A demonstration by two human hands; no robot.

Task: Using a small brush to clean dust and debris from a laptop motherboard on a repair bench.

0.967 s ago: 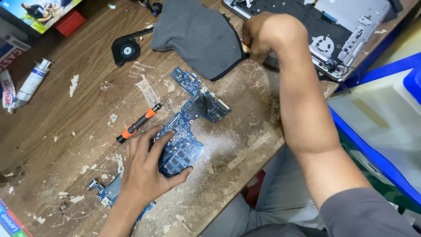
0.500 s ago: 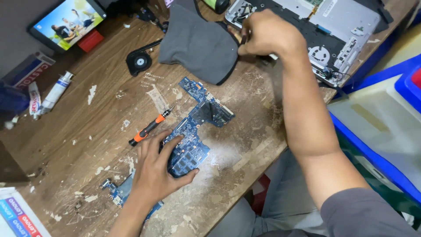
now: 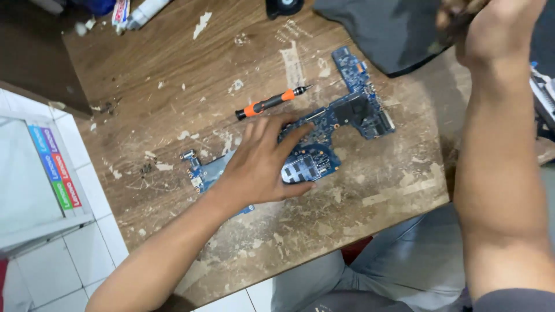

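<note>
At the far left edge of my view, beside the worktop (image 3: 173, 75), a white flat box (image 3: 34, 173) lies on the tiled floor, with a strip of coloured label blocks, blue, purple, red and green, running down its near side. At the worktop's far left corner lies a white tube (image 3: 144, 8) with a red and blue printed wrapper beside it.

My left hand (image 3: 263, 164) lies flat with fingers spread, pressing on the blue circuit board (image 3: 352, 112), which sits near the middle of the worktop toward its near edge. An orange and black screwdriver (image 3: 269, 104) lies just beyond my fingertips. My right hand (image 3: 491, 26) is raised at the far right corner, curled around something dark; I cannot tell what it grips. A grey cloth (image 3: 387, 29) lies beside it.

Compared with half a second ago, my view has swung left and down: the silver laptop chassis and the small screen are gone from sight, and the box on the floor has come in.
</note>
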